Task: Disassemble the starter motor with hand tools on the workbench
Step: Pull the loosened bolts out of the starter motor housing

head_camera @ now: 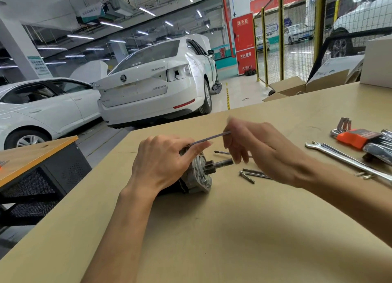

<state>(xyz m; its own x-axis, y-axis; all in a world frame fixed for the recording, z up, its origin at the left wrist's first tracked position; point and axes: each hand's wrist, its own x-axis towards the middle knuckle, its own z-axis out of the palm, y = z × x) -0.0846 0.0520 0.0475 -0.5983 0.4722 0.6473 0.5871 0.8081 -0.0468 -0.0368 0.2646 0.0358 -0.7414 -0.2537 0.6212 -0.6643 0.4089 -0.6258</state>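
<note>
The starter motor [200, 176] lies on its side on the workbench [212, 229], its silver end housing and pinion gear shaft [218, 163] pointing right. My left hand [163, 161] grips the motor body from above and hides most of it. My right hand [261, 149] is blurred and pinches the end of a long thin bolt [209, 138] that runs down to the left into the top of the housing.
Loose long bolts [252, 174] and a thin screwdriver tip [220, 152] lie just right of the motor. Further right are combination wrenches [347, 158], small screws [364, 175] and an orange hex key set [354, 135]. Cardboard boxes [297, 87] sit at the far edge.
</note>
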